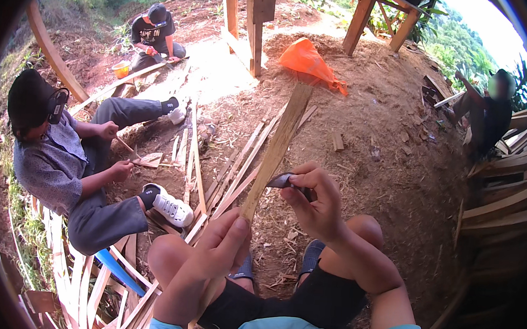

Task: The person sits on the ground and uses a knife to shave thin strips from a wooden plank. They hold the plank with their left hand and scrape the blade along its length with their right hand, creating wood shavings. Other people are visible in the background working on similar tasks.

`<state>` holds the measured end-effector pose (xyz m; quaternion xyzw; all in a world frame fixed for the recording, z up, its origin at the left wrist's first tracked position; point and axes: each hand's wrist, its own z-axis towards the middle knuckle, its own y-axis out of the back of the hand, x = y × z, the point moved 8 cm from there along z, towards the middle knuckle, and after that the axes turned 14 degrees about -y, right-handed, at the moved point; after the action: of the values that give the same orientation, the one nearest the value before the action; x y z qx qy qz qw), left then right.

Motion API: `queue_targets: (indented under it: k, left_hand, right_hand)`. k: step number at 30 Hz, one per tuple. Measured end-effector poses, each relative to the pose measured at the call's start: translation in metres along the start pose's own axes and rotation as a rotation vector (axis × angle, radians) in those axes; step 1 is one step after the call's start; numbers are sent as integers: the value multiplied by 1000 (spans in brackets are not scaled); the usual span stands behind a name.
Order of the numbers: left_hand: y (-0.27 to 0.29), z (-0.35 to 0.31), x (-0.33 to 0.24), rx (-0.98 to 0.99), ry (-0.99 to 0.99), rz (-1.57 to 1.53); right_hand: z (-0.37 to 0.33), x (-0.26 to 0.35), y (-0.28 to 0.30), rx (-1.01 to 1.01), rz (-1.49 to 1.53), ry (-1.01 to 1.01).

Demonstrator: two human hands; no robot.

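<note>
My left hand (225, 240) is closed around the lower part of a long, flat wooden slat (282, 129). The slat slants up and away from me, and its lower end passes between my arm and leg. In my right hand (319, 198), thumb and fingers pinch a small dark bent piece (280, 180), which may be folded sandpaper or a blade; I cannot tell which. Its tip lies at the right edge of the slat, just above my left hand.
Several thin wood strips (239, 163) lie on the dirt ahead, with more strips (90, 289) at lower left. A seated person (65, 158) works wood on the left; another (153, 37) sits farther back. A third person (490, 112) is at right, near stacked boards (499, 209). An orange sheet (309, 62) lies ahead.
</note>
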<state>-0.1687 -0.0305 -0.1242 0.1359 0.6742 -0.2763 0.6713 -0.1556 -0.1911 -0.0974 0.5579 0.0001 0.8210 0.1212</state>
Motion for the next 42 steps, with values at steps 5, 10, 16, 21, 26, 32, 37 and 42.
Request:
queue_targets:
  k: [5,10,16,21,26,32,37,42]
  left_hand:
    - [-5,0,-3,46,-23,-45]
    - [-12,-1,0,86,-3,-51]
    - [-17,-14,12,95,100,30]
    - [11,-5,10,-4,38,-3]
    - [10,-2,4,-36,3,-50]
    - [1,-4,14,17,79,-44]
    - [-4,-7,24,91,100,-34]
    - [0,-12,34,26,115,-35]
  right_hand:
    - [-3,5,5,-95,-3,107]
    - [-4,5,21,-247,-24,126]
    - [20,-26,99,-641,367,-316]
    - [-1,-2,17,-80,91,46]
    - [-11,25,-18,3,-154,245]
    - [-2,10,-9,-76,-59,101]
    - [6,-5,14,-191,-7,62]
    - [22,-24,89,-556,83,-160]
